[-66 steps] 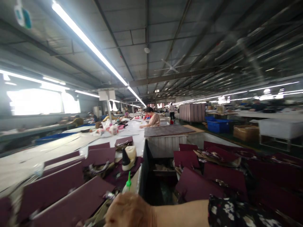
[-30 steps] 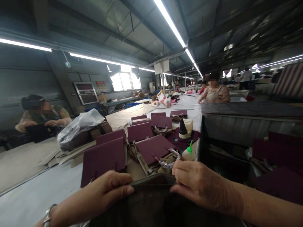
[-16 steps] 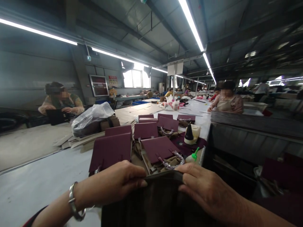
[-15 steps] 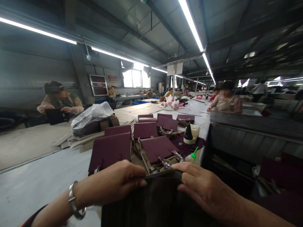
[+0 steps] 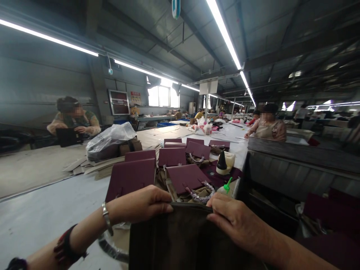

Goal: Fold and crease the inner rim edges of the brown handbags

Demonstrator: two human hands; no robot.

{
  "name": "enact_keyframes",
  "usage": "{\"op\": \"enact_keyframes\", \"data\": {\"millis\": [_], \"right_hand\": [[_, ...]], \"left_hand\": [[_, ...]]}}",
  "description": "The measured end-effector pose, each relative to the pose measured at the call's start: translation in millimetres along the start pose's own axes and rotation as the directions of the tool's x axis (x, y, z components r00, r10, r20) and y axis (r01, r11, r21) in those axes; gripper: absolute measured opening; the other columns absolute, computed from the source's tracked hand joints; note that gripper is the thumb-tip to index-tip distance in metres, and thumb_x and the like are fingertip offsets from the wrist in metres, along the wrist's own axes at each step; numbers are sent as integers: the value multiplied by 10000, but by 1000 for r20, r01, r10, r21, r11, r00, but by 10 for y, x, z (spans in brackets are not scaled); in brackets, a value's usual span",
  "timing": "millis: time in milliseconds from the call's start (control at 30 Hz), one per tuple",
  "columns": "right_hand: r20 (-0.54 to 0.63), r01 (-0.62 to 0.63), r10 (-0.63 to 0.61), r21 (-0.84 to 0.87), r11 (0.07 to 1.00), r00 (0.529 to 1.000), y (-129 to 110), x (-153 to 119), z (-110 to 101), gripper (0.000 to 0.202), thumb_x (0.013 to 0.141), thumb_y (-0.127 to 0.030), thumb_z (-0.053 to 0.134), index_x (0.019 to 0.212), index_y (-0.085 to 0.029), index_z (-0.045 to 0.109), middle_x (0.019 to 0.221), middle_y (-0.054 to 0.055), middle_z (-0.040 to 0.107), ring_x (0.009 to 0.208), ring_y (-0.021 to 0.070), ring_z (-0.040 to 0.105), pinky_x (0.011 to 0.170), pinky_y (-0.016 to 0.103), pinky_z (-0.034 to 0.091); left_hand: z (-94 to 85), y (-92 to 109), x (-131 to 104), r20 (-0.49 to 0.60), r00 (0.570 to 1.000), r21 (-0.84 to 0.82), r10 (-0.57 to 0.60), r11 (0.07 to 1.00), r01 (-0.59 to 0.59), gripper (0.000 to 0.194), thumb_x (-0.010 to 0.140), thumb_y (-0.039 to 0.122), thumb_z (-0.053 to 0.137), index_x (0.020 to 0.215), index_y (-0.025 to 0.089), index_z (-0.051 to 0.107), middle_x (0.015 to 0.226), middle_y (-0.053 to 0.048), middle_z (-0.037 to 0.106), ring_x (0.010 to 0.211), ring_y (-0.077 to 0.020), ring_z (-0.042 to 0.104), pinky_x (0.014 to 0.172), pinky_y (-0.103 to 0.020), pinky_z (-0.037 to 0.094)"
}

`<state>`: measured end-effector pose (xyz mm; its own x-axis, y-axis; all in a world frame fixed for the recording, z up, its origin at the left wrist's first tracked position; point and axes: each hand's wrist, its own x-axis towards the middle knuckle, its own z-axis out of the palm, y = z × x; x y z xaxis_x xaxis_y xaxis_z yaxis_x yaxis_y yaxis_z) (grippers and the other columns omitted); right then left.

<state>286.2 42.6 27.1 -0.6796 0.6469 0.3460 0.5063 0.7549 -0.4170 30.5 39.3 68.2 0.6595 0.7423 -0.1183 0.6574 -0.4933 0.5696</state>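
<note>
A dark brown bag lining (image 5: 180,236) fills the lower middle, its top edge stretched between my two hands. My left hand (image 5: 150,202) pinches this edge at its left end, thumb on the near side. At the right end, my right hand (image 5: 230,213) grips the same edge between thumb and fingers. Below my left wrist, a plastic-wrapped curved handle (image 5: 112,247) shows beside the lining. Just beyond my hands lies a purple bag flap (image 5: 185,177) with a braided, plastic-wrapped handle (image 5: 201,195). The lower part of the lining runs out of view.
Several purple bag pieces (image 5: 132,178) stand on the white table (image 5: 56,217). A green-tipped bottle (image 5: 225,187) and a black-nozzled glue bottle (image 5: 222,165) are at the right. A plastic-wrapped bundle (image 5: 109,140) rests on flat sheets. One person (image 5: 74,120) sits left, another (image 5: 267,125) right.
My left hand has shifted slightly up, keeping its pinch, and more of its forearm shows. The curved handle below it is more visible. My right hand still grips the edge.
</note>
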Motion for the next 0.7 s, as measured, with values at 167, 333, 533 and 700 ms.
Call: {"op": "enact_keyframes", "data": {"millis": [167, 333, 533, 700], "right_hand": [[-33, -58, 56, -67, 996, 998, 9, 72, 20, 150, 803, -108, 487, 677, -179, 448, 738, 1, 502, 704, 133, 489, 651, 243, 378], [-21, -76, 75, -84, 994, 997, 61, 94, 16, 198, 779, -85, 501, 631, -182, 411, 734, -9, 488, 692, 122, 478, 643, 229, 362], [-35, -112, 109, -78, 991, 993, 163, 68, 16, 233, 766, -82, 485, 590, -181, 369, 685, -27, 447, 619, 103, 446, 580, 220, 330], [-41, -149, 146, -65, 987, 988, 198, 22, 5, 211, 786, -114, 463, 609, -182, 371, 683, -20, 453, 628, 113, 448, 589, 235, 331]], "left_hand": [[3, -99, 102, -27, 1000, 7, 1, 1000, -1, 295, 843, 335, 401, 607, 161, 369, 563, 59, 327, 519, -68, 301, 463, -155, 244], [-26, -175, 195, -22, 999, 13, 27, 1000, -27, 272, 839, 344, 409, 658, 149, 469, 584, 52, 362, 541, -76, 322, 488, -162, 259], [3, -215, 292, -10, 1000, -20, 11, 1000, -11, 289, 826, 374, 424, 665, 145, 498, 576, 51, 365, 528, -78, 319, 468, -168, 250], [47, -208, 350, 13, 1000, -77, 17, 997, -16, 288, 826, 371, 425, 676, 142, 512, 576, 51, 365, 534, -78, 319, 471, -165, 258]]}}
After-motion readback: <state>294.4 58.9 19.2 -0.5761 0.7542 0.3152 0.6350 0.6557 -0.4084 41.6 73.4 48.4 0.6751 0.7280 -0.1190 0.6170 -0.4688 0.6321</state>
